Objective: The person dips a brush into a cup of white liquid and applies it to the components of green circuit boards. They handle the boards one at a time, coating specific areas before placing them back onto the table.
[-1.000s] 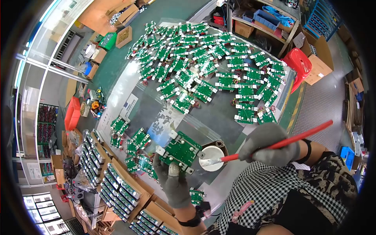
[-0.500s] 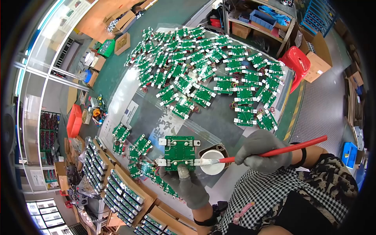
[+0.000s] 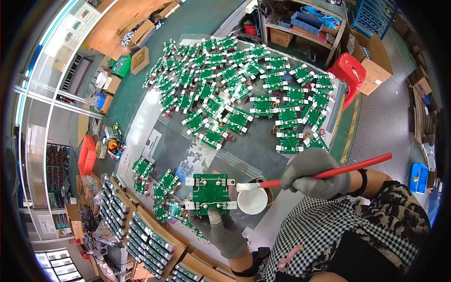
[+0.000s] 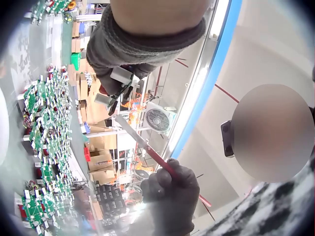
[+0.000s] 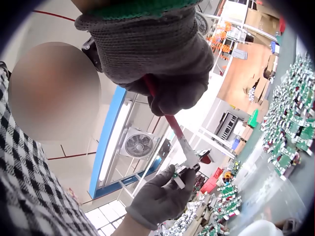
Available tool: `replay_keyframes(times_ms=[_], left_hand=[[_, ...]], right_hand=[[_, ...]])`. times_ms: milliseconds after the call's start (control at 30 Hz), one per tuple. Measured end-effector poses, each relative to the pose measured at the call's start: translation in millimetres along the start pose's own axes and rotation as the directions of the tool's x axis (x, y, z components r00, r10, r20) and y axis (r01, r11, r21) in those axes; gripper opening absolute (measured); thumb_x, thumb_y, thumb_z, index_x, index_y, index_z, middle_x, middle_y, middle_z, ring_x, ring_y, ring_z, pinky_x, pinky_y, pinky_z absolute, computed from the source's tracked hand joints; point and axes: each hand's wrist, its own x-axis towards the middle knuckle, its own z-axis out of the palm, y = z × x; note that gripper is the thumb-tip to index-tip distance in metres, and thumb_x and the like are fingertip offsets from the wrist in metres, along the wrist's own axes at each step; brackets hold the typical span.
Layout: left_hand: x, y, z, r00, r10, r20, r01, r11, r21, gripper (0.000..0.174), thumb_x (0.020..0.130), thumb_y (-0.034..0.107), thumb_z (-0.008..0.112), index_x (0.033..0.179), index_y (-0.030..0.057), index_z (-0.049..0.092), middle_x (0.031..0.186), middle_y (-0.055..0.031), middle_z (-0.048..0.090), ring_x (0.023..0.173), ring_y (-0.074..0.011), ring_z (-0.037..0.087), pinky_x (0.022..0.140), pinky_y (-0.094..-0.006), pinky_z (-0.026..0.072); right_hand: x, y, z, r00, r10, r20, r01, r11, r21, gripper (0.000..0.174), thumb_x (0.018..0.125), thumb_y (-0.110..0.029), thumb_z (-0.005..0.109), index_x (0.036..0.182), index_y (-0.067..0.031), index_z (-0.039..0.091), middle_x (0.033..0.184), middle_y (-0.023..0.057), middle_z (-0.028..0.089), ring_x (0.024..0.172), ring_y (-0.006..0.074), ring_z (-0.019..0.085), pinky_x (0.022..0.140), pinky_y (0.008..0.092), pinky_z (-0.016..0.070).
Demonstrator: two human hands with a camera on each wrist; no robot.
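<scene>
In a grey glove, the left hand (image 3: pixel 224 235) grips the lower edge of a green circuit board (image 3: pixel 210 193) with white corner tabs, its thumb over the near edge. The gloved right hand (image 3: pixel 314 175) holds a red-handled brush (image 3: pixel 347 167) with fingers curled round the handle. The brush's white-coated tip (image 3: pixel 246 187) is beside the board's right side, over the rim of a white cup (image 3: pixel 252 201). In the right wrist view the brush tip (image 5: pixel 189 157) appears close to the board's edge, above the left hand (image 5: pixel 160 196); contact cannot be told.
Many green boards (image 3: pixel 237 120) with wires cover the far part of the table (image 3: pixel 244 152); several more (image 3: pixel 167 183) lie at the left. Board-filled cartons (image 3: pixel 150 235) stand at the lower left. A red stool (image 3: pixel 348 75) is beyond the right edge.
The held board has turned from tilted to squarely facing the head camera, then moved slightly down in view. The brush tip has shifted from over the cup's middle to its upper left rim.
</scene>
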Motion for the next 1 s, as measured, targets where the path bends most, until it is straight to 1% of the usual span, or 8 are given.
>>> replay_keyframes(times_ms=[167,233,367,533,667,733,867,1000], left_hand=[[-3.6,-1.4,3.9,0.999,-0.006,0.038,0.006,1.000,-0.011,0.054,0.087,0.021,0.062,0.131,0.0082,0.032,0.123,-0.0068,0.044,0.110,-0.0173,0.047,0.094,-0.0334,0.0404],[-3.7,-3.1,6.0,0.997,0.083,-0.006,-0.083,0.997,-0.010,0.052,0.088,0.015,0.059,0.133,0.0069,0.033,0.116,-0.0095,0.054,0.101,-0.0191,0.056,0.083,-0.0316,0.0480],[0.6,-2.1,3.2,0.998,0.053,-0.022,-0.054,0.998,-0.014,0.051,0.089,0.014,0.057,0.133,0.0063,0.033,0.117,-0.0097,0.053,0.101,-0.0190,0.056,0.084,-0.0311,0.0479],[0.1,-2.3,4.7,0.999,0.023,0.027,-0.024,1.000,0.017,0.051,0.090,0.014,0.055,0.135,0.0067,0.032,0.118,-0.0102,0.052,0.102,-0.0190,0.056,0.084,-0.0301,0.0479],[2.0,-0.2,11.1,0.998,0.057,-0.013,-0.057,0.998,0.023,0.050,0.090,0.014,0.055,0.134,0.0066,0.032,0.116,-0.0100,0.053,0.101,-0.0185,0.057,0.083,-0.0303,0.0482],[5.0,-2.0,2.8,1.000,0.005,-0.001,-0.005,0.999,0.032,0.055,0.088,0.018,0.060,0.133,0.0069,0.032,0.123,-0.0068,0.045,0.109,-0.0178,0.048,0.091,-0.0317,0.0424],[27.2,-0.6,-6.4,0.998,-0.061,0.035,0.056,0.991,0.122,0.055,0.088,0.017,0.059,0.134,0.0058,0.030,0.124,-0.0082,0.044,0.109,-0.0179,0.048,0.090,-0.0312,0.0423],[87.6,-30.7,-17.7,0.839,-0.493,0.229,0.424,0.858,0.291,0.051,0.090,0.010,0.054,0.134,0.0040,0.028,0.120,-0.0102,0.047,0.104,-0.0169,0.051,0.085,-0.0302,0.0451]], right_hand=[[6.0,3.4,-0.3,1.000,0.023,-0.003,-0.023,0.999,-0.048,0.017,0.077,-0.001,0.049,0.086,0.0033,0.063,0.065,0.0102,0.062,0.057,0.0162,0.061,0.053,0.0281,0.0471],[6.8,8.9,0.8,0.999,-0.029,-0.022,0.028,0.998,-0.060,0.020,0.072,0.003,0.042,0.080,0.0030,0.061,0.060,0.0091,0.059,0.047,0.0153,0.055,0.046,0.0283,0.0447],[3.0,6.0,-2.8,0.998,0.065,0.000,-0.065,0.998,0.004,0.020,0.073,0.001,0.044,0.081,0.0026,0.061,0.060,0.0091,0.059,0.047,0.0152,0.055,0.045,0.0285,0.0442],[13.7,13.8,0.4,0.992,-0.099,-0.072,0.099,0.995,-0.010,0.017,0.074,0.001,0.046,0.080,0.0038,0.062,0.059,0.0096,0.059,0.046,0.0157,0.055,0.045,0.0282,0.0436],[13.5,16.8,-1.9,0.999,-0.032,-0.040,0.032,0.999,-0.017,0.017,0.074,0.001,0.046,0.080,0.0041,0.062,0.059,0.0098,0.059,0.046,0.0157,0.055,0.045,0.0280,0.0435],[10.2,16.3,-7.4,1.000,0.011,0.004,-0.011,0.997,-0.083,0.018,0.074,0.000,0.047,0.081,0.0040,0.062,0.059,0.0090,0.059,0.046,0.0149,0.055,0.045,0.0272,0.0433],[-1.2,18.6,-24.8,0.991,0.133,-0.020,-0.133,0.991,0.012,0.016,0.079,-0.003,0.048,0.086,0.0026,0.062,0.063,0.0074,0.059,0.056,0.0121,0.056,0.052,0.0263,0.0435],[-9.7,21.3,-42.6,0.960,0.172,-0.223,-0.176,0.984,0.002,0.020,0.081,-0.004,0.045,0.087,0.0034,0.062,0.062,0.0043,0.057,0.052,0.0073,0.049,0.048,0.0238,0.0391]])
